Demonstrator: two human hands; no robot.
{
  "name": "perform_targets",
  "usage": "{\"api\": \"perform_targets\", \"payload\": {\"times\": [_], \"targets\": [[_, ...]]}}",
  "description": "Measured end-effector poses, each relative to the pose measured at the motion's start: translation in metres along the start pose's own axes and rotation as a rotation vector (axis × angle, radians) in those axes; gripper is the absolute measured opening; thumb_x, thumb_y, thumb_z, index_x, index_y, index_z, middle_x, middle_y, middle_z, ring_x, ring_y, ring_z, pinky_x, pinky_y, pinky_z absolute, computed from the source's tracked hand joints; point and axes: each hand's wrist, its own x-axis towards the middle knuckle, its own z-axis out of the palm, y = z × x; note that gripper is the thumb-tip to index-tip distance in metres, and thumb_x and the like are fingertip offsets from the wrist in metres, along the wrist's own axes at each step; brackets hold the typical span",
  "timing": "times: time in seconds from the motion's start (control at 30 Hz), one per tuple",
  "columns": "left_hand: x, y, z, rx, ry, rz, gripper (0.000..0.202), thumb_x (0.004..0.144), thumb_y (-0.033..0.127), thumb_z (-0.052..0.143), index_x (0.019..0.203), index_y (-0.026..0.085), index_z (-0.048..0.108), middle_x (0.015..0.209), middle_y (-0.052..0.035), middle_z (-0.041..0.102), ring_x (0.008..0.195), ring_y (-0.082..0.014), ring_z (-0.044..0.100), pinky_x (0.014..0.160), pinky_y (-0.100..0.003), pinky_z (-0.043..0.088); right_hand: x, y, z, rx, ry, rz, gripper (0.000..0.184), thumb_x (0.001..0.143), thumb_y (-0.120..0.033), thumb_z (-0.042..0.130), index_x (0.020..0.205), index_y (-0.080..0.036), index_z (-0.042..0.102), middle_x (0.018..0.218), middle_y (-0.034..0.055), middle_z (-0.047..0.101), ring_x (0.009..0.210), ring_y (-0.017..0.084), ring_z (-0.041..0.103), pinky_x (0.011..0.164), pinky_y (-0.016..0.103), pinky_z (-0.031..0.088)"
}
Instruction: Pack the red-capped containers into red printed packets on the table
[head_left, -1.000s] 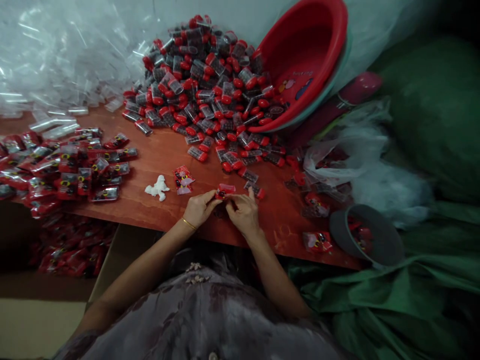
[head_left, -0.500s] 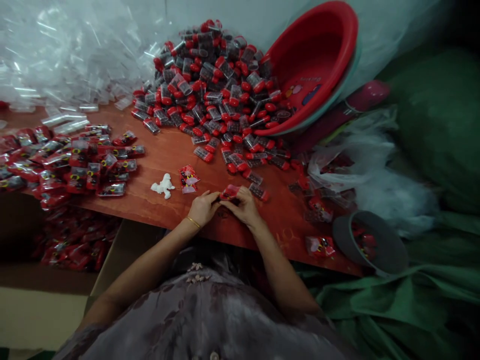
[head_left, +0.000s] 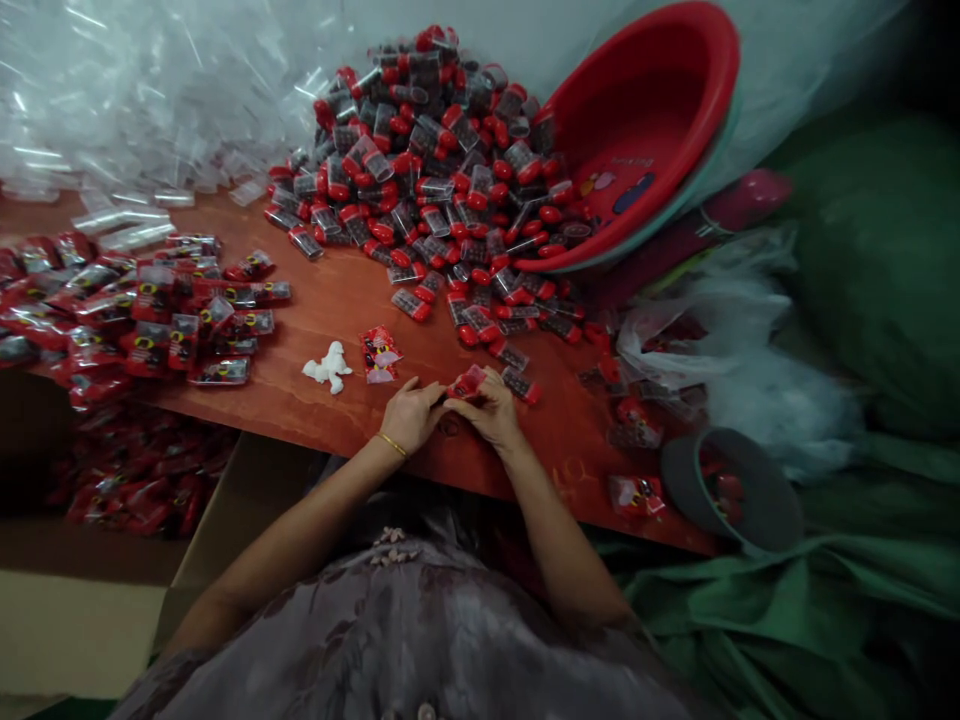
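Over the front of the red-brown table (head_left: 315, 290), my left hand (head_left: 411, 415) and my right hand (head_left: 493, 412) meet at a small red printed wrapper (head_left: 466, 382). My right fingers and thumb are closed around it. The left thumb and fingertips pinch its left end; what else lies between the fingers is hidden. A flat stack of red printed wrappers (head_left: 381, 354) lies just beyond my left hand, with a crumpled white lump (head_left: 328, 367) to its left. Past my right hand lie loose clear containers with red caps (head_left: 520, 385).
A large heap of red-capped clear containers (head_left: 427, 190) leans against a tilted red basin (head_left: 637, 130). Wrapped pieces (head_left: 150, 310) pile up at left, with clear tubes (head_left: 135, 225) behind. At right stand a grey bucket (head_left: 682, 480) and a plastic bag (head_left: 742, 330).
The wrapper in my hands has tipped up slightly and my left fingers have shifted a little along it. The whole view has moved slightly; the piles look unchanged.
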Motion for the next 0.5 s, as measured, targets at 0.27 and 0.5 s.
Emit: {"api": "perform_targets", "payload": {"times": [0.27, 0.5], "targets": [[0.008, -0.003, -0.012, -0.321, 0.047, 0.004, 0.058, 0.074, 0.032, 0.065, 0.127, 0.016, 0.048, 0.131, -0.0129, 0.055, 0.120, -0.0241, 0.052, 0.100, -0.038, 0.043, -0.011, 0.014, 0.012, -0.064, -0.031, 0.056, 0.026, 0.078, -0.050, 0.062, 0.070, -0.025, 0.064, 0.073, 0.0000, 0.066, 0.080, 0.020, 0.059, 0.097, 0.047, 0.034], [0.027, 0.000, -0.023, -0.240, -0.048, -0.013, 0.022, 0.081, 0.026, 0.059, 0.099, 0.015, 0.065, 0.093, -0.0072, 0.071, 0.086, -0.0203, 0.067, 0.077, -0.031, 0.051, -0.021, -0.001, 0.000, -0.081, 0.063, 0.117, 0.018, 0.084, -0.036, 0.054, 0.094, -0.024, 0.064, 0.087, 0.0034, 0.070, 0.079, 0.020, 0.061, 0.089, 0.043, 0.042]]}}
